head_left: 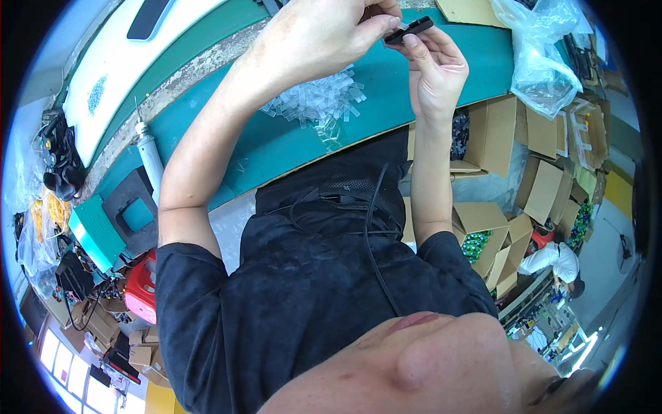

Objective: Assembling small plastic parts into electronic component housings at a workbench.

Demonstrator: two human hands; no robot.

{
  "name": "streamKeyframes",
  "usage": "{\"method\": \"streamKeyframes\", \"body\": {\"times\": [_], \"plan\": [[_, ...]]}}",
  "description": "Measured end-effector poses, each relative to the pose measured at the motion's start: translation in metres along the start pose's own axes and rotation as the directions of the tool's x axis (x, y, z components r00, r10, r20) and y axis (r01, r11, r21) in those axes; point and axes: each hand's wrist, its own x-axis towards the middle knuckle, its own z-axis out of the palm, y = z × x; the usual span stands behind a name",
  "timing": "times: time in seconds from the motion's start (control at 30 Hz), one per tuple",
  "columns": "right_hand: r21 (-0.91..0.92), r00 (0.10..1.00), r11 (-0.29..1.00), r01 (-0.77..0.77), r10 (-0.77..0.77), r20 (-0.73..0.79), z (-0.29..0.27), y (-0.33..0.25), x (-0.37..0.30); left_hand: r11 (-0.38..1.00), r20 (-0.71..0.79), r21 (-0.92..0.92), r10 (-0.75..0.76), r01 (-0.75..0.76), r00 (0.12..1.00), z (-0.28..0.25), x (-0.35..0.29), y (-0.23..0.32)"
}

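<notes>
A: Straight in at the top, and a green worktop (486, 65) sweeps across the frame, bowed by the lens!

B: Beyond it, upper left, a white tabletop (131, 65), gleaming, curving toward the left rim.

A: Down to the lower left: windows (63, 359) in a row, glaring white!

B: And above them, a bold red plastic piece (141, 286), stool or bin, I can't tell which.

A: Over on the right, open cardboard boxes (541, 190) crowd together, flaps splayed!

B: Pale grey floor (601, 269) past those, and lower right, a bright light strip (586, 352) slants near the rim, lamp or daylight unclear.
</notes>
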Motion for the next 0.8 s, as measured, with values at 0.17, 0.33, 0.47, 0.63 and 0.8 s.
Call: {"method": "streamKeyframes", "body": {"times": [0.17,0.33,0.47,0.63,0.8], "plan": [[-0.031,1.000,0.999,0.011,-0.010,0.009,0.021,-0.012,-0.002,0.980,-0.020,0.118,0.162,-0.158,0.987,0.004,-0.002,-0.008],[-0.101,0.999,0.995,0.014,-0.017,-0.027,0.024,-0.009,-0.006,0.981,0.011,0.169,0.095,-0.096,0.995,0.003,-0.002,-0.006],[-0.124,1.000,0.992,0.010,-0.013,-0.024,0.023,-0.009,-0.008,0.999,0.002,0.028,0.031,-0.031,1.000,0.003,-0.001,-0.007],[-0.323,0.993,0.941,0.104,-0.114,-0.010,0.020,-0.015,-0.008,0.970,-0.024,0.234,0.077,-0.069,0.997,0.001,0.003,-0.017],[-0.802,0.958,0.524,0.287,-0.174,0.229,0.005,-0.003,-0.018,0.890,0.131,0.340,0.274,-0.303,0.953,0.023,0.000,-0.052]]}}
